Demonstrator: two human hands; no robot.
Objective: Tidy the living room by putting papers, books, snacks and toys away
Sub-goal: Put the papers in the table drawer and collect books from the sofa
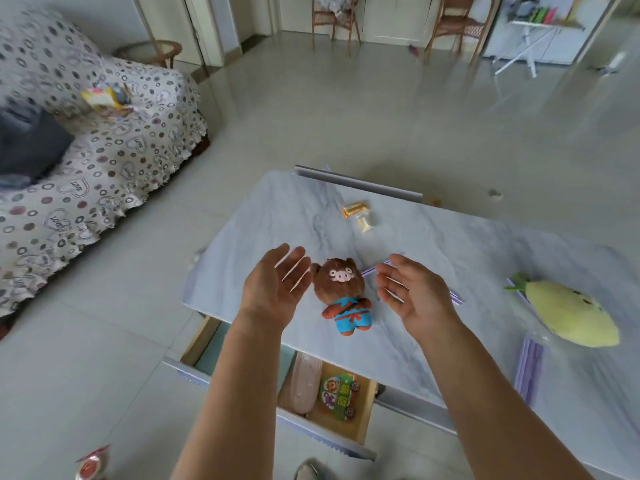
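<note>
Now both hands are wide open and hold nothing, the left hand [277, 289] and right hand [412, 289] on each side of the pig [343, 292] on the table [450, 244] mid-frame, so squeeze softly, then lower it into the drawer [349, 424] below.

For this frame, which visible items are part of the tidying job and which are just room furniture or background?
Part of the job:
- brown pig plush, between the open left hand and right hand
- yellow plush
- snack packets
- toy car in the open drawer

Background:
- marble table
- covered sofa
- wicker chairs
</note>
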